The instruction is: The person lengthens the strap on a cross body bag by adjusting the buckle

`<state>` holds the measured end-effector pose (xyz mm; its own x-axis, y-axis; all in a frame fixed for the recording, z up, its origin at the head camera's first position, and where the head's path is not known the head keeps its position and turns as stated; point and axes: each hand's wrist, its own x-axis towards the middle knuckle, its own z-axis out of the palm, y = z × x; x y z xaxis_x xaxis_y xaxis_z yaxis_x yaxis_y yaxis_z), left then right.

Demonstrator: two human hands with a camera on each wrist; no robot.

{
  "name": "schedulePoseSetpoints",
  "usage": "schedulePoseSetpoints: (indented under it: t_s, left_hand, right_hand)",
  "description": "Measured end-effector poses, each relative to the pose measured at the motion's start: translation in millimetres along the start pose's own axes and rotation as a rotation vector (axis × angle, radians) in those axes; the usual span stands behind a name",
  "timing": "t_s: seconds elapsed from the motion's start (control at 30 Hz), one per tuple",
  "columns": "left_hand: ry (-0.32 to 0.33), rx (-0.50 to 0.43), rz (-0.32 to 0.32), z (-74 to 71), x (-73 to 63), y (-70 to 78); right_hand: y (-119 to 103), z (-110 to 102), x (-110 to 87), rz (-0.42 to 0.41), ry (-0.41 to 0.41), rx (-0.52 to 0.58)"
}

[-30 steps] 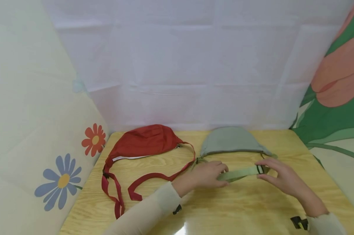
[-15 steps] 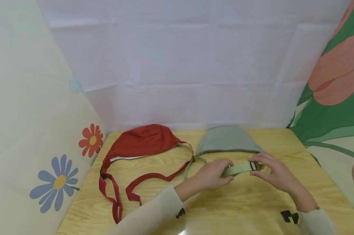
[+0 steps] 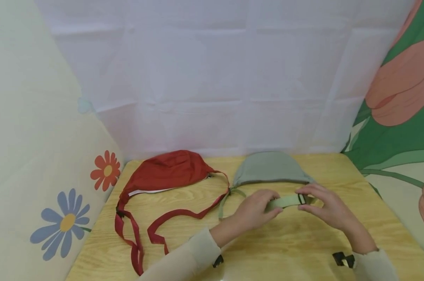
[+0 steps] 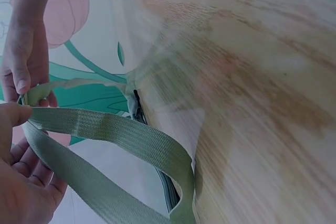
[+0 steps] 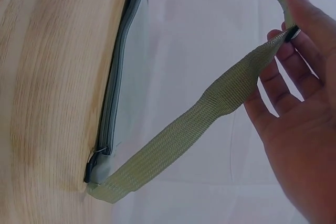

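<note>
A grey-green waist bag [image 3: 272, 167] lies flat at the back right of the table. Its light green webbing strap [image 3: 283, 202] is lifted in front of it, stretched between both hands. My left hand [image 3: 257, 209] pinches the strap between thumb and fingers; in the left wrist view the webbing [image 4: 121, 132] hangs from there in a loop. On the right, thumb and fingers of my right hand [image 3: 333, 207] pinch the black slide buckle [image 3: 301, 199] on the strap. From that buckle, the right wrist view shows the strap [image 5: 178, 137] running down to the bag's zipper end [image 5: 100, 158].
A red waist bag [image 3: 171, 171] lies at the back left, its red strap [image 3: 178, 212] trailing over the wooden table [image 3: 268, 253]. A white cloth [image 3: 184, 78] hangs behind, and flower-patterned panels [image 3: 68, 222] stand at both sides.
The hands have come slightly closer together, shortening the strap span between them. A loop of green strap now shows left of the left hand. The head view has shifted a little.
</note>
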<state>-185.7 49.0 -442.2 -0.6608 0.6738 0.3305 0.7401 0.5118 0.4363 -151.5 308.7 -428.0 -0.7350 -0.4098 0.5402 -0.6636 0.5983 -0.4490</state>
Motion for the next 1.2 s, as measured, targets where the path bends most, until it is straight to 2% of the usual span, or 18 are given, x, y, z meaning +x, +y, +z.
schedulePoseSetpoints:
  t_s: [0.27, 0.4, 0.73, 1.03, 1.2]
  left_hand:
    - [0.053, 0.094, 0.048, 3.2, 0.8, 3.5]
    - [0.069, 0.108, 0.055, 2.2, 0.1, 3.8]
    - [0.086, 0.07, 0.049, 1.2, -1.0, 5.5]
    - [0.103, 0.025, 0.039, 2.2, -2.2, 6.5]
    - [0.137, -0.023, 0.046, 2.2, -1.2, 6.8]
  right_hand:
    - [-0.5, 1.2, 1.1, -0.008, -0.003, 0.017]
    - [-1.5, 2.0, 2.9, 0.003, -0.006, 0.032]
    - [-1.7, 5.1, 2.6, 0.059, -0.032, 0.06]
    - [0.3, 7.8, 2.4, 0.058, -0.023, 0.069]
    - [-0.1, 7.4, 2.9, 0.051, -0.025, 0.064]
